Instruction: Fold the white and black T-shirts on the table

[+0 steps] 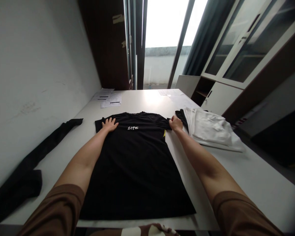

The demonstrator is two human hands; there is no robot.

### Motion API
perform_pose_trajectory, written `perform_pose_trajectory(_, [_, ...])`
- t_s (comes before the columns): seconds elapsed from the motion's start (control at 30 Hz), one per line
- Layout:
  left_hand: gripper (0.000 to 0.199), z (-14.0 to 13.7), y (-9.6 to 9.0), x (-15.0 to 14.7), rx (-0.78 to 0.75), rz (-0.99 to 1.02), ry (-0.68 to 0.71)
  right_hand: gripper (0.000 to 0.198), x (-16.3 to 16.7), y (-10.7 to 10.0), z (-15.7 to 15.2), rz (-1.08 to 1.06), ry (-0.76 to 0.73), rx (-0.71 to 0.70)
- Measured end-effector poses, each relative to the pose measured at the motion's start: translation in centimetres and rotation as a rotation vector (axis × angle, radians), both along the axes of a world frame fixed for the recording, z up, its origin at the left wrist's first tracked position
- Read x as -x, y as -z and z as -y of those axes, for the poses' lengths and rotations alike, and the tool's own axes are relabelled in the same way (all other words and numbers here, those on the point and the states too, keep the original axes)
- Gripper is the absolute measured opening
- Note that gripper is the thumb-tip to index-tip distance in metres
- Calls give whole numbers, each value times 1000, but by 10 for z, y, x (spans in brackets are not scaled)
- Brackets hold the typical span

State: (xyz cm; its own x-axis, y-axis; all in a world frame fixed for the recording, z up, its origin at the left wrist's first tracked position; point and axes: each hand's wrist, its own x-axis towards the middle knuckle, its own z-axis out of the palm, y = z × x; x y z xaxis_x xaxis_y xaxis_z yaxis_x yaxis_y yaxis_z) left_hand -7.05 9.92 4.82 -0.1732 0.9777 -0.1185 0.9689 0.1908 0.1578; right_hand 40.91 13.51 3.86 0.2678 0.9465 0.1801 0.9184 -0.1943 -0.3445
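The black T-shirt (pixel 137 173) lies spread on the white table (pixel 258 177), its neckline (pixel 135 113) at 12 o'clock. At 11 o'clock from its middle, the left hand (pixel 109 125) rests flat on it, gripping nothing; at 1 o'clock, the right hand (pixel 176 123) grasps a sleeve (pixel 164 122). Folded white fabric (pixel 211 127) sits at 2 o'clock, a long black cloth (pixel 36 157) at 9 o'clock.

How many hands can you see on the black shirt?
2: the left hand lies spread on the black shirt at one sleeve; the right hand grips the end of the other sleeve.
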Motion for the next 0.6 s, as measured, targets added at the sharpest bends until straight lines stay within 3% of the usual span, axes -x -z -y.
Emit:
perform_pose_trajectory(0.1, [56, 10, -9, -37, -126, -29, 74, 51, 4, 0, 0, -15, -50, 62])
perform_pose_trajectory(0.17, [52, 26, -13, -79, -245, -24, 236, 54, 9, -1, 0, 2, -125, 115])
perform_pose_trajectory(0.3, [42, 99, -16, -180, -284, 169, 869, 37, 12, -3, 2, 2, -211, 108])
perform_pose_trajectory(0.4, [55, 172, -16, -235, -249, 250, 1263, 36, 7, -3, 5, -11, -158, 31])
perform_pose_trajectory(0.5, [70, 224, -20, -257, -185, 249, 1392, 35, 0, 0, 5, 2, -145, 7])
perform_pose_trajectory(0.6, [74, 241, -27, -254, -108, 229, 1412, 35, -5, 3, 3, 28, -159, 12])
